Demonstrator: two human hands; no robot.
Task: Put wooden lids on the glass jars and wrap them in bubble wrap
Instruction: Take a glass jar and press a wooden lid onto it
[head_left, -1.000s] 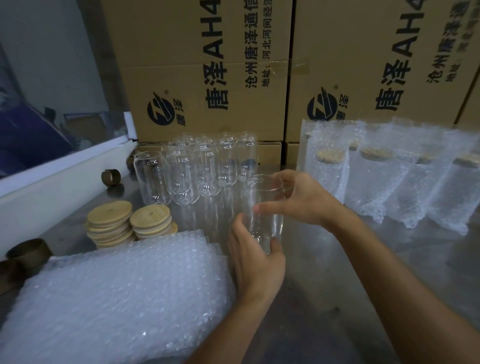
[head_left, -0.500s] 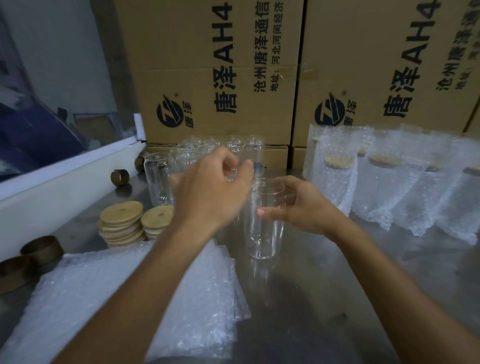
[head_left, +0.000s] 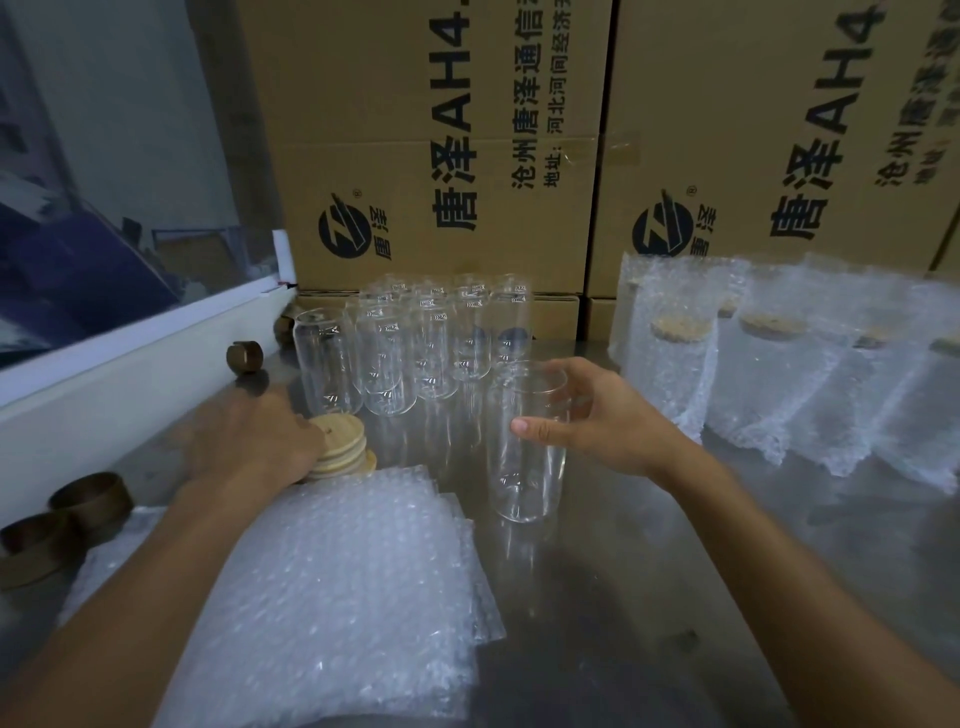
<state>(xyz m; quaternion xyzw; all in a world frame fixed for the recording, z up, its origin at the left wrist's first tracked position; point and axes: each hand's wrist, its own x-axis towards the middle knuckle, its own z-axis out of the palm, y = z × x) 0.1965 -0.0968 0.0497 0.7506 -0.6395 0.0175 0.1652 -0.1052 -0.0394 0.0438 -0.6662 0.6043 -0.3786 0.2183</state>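
Leftmost, two brown tape rolls are lodged at the tabletop edge against a white ledge, with a third small brown ring set farther back. Next, the left hand is laid palm-down over the stack of wooden lids, fingers bent onto the top lid; whether a lid is actually gripped cannot be told. Just in front, a pile of bubble wrap sheets is spread flat, the left forearm crossing above it. Behind the lids, a cluster of empty glass jars is stood upright and uncapped. Right of centre, one glass jar is stood upright on the tabletop, lidless, near the pile's corner, and is held around its upper part by the right hand, thumb in front and fingers curled behind. Farther right, a row of wrapped jars is lined up, wooden lids visible through the wrap. Printed cardboard boxes are stacked along the back.
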